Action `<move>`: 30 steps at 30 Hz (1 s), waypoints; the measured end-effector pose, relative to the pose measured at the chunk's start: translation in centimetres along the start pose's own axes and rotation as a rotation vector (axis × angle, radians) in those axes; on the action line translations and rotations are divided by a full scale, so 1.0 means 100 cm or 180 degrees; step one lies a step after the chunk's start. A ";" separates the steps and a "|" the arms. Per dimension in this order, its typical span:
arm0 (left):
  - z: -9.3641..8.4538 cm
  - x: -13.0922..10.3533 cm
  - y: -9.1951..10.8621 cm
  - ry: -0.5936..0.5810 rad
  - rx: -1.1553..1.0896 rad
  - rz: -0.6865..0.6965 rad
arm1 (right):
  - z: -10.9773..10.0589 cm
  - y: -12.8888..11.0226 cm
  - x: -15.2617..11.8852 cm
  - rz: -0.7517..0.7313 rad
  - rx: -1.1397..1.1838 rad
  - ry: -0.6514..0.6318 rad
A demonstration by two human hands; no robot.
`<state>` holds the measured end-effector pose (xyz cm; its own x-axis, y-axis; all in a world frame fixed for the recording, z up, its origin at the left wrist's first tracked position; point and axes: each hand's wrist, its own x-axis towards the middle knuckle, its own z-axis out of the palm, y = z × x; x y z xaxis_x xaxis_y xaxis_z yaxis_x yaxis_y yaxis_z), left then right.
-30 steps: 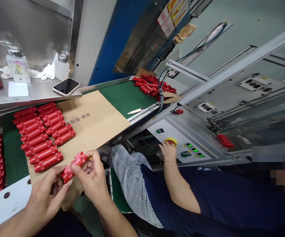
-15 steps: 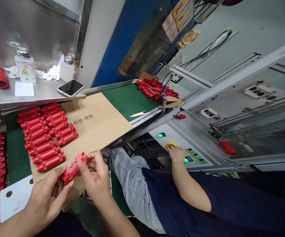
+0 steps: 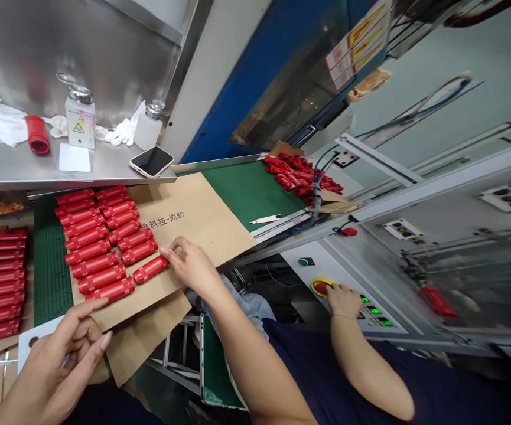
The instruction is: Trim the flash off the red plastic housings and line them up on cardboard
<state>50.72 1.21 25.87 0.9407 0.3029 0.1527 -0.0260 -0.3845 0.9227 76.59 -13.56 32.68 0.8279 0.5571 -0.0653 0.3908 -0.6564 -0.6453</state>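
My right hand (image 3: 193,265) pinches the right end of a red plastic tube-shaped part (image 3: 149,270), which lies on the brown cardboard sheet (image 3: 211,218) at the near end of the second row. Beside it, more parts of the same kind lie in two slanting rows, the left row ending in a red part (image 3: 112,290) close to my left hand (image 3: 67,360). That left hand holds nothing. Its index finger is stretched towards the end of this part and the other fingers are loosely bent.
A co-worker's hand (image 3: 342,300) rests by a red button (image 3: 321,287) on the machine panel. Loose red parts (image 3: 299,174) are heaped on the green belt (image 3: 241,183), near a knife (image 3: 264,219). A phone (image 3: 152,161) and bottles (image 3: 80,118) stand on the metal shelf (image 3: 117,171).
The red part held in both hands has gone down onto the cardboard at the second row's end, in my right hand. My left hand has let go of it. The view has shifted left.
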 end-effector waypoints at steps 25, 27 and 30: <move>0.019 0.028 0.024 -0.0445 -0.2543 -0.1287 | 0.040 -0.024 -0.092 -0.0507 0.2280 -0.0039; 0.018 0.029 0.027 -0.0360 -0.2540 -0.1257 | 0.046 -0.028 -0.093 -0.0507 0.2312 0.0169; 0.018 0.031 0.032 -0.0325 -0.2404 -0.1048 | 0.050 -0.032 -0.092 -0.0510 0.2369 0.0317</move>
<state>54.17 -0.63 28.72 0.9650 0.2030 -0.1660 0.0702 0.4099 0.9094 65.67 -14.04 31.52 0.8301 0.5449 0.1184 0.1644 -0.0363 -0.9857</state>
